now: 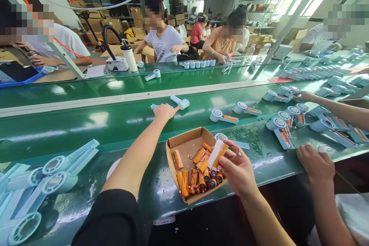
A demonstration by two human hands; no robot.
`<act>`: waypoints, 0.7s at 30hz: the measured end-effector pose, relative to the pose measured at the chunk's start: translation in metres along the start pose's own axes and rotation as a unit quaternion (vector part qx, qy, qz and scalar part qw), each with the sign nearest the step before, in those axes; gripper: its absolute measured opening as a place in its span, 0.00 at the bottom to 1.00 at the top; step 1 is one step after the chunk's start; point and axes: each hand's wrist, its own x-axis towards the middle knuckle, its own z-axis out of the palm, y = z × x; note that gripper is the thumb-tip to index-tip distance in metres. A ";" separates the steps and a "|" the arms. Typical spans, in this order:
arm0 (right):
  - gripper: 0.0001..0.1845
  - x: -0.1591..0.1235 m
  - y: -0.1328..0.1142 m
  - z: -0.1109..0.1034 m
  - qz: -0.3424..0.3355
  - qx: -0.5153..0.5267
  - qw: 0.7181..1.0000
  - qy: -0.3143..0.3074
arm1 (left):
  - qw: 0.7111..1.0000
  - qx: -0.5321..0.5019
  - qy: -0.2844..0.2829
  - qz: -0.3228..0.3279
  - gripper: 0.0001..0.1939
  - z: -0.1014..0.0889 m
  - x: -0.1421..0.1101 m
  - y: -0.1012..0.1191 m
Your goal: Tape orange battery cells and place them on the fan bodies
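My left hand (163, 112) reaches out over the green conveyor belt (115, 119) and rests on a pale blue fan housing (154, 106), fingers stretched forward; whether it grips the part is unclear. A second pale fan housing (181, 102) lies just beyond its fingertips. My right hand (238, 169) is closed on an orange battery with a white strip (217, 154), held over a shallow cardboard tray (184, 144) filled with several orange batteries (198, 177) with red and black wires.
Several pale blue fan shells (49, 177) are stacked at the near left. A neighbour's hands (315, 163) work on fan parts with batteries (281, 127) to my right. More people sit across the belt beside a white machine (119, 61) and cartons.
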 end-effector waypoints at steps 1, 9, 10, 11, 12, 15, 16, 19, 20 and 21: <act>0.29 -0.002 -0.003 -0.010 0.002 -0.007 1.000 0.007 | 1.000 0.005 -0.003 0.008 0.37 -0.002 0.005 0.001; 0.30 0.005 -0.041 -0.060 0.011 -0.113 0.993 0.022 | 0.956 0.093 -0.084 0.266 0.36 0.012 -0.006 -0.060; 0.31 0.016 -0.044 -0.054 0.002 -0.127 0.992 0.011 | 0.943 0.102 -0.082 0.305 0.35 0.014 -0.009 -0.063; 0.31 0.029 -0.045 -0.045 -0.012 -0.138 0.990 -0.003 | 0.935 0.104 -0.074 0.332 0.33 0.015 -0.013 -0.062; 0.32 0.044 -0.046 -0.034 -0.030 -0.146 0.989 -0.020 | 0.928 0.103 -0.067 0.353 0.31 0.015 -0.017 -0.060; 0.30 0.091 -0.040 0.002 -0.071 -0.160 0.981 -0.089 | 0.915 0.120 -0.073 0.379 0.25 0.016 -0.024 -0.044; 0.30 0.106 -0.036 0.012 -0.076 -0.166 0.977 -0.112 | 0.913 0.130 -0.082 0.378 0.22 0.018 -0.025 -0.039; 0.29 0.148 -0.019 0.031 -0.069 -0.208 0.961 -0.171 | 0.919 0.141 -0.089 0.356 0.14 0.027 -0.024 -0.028; 0.29 0.160 -0.012 0.034 -0.066 -0.230 0.953 -0.185 | 0.923 0.138 -0.085 0.350 0.12 0.031 -0.023 -0.025; 0.27 0.170 -0.006 0.036 -0.065 -0.256 0.944 -0.196 | 0.925 0.135 -0.082 0.345 0.11 0.035 -0.023 -0.023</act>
